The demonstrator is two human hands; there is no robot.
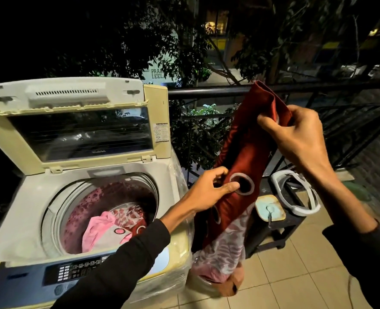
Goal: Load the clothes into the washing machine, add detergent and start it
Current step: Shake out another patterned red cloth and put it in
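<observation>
Holding the red curtain [244, 152] right of centre, you have soft, heavy cloth that hangs limp. Your left hand [209, 188] pinches beside a metal eyelet [242, 184]; your right hand [296, 134] clamps the upper fold. Gather it near the eyelets, then feed it into the open drum [99, 210] at lower left.

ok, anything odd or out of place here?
Nothing damaged or spilled. The washer lid is up with clothes in the drum. Left hand and right hand hold a red eyelet curtain that hangs beside the washer, not in it.
</observation>
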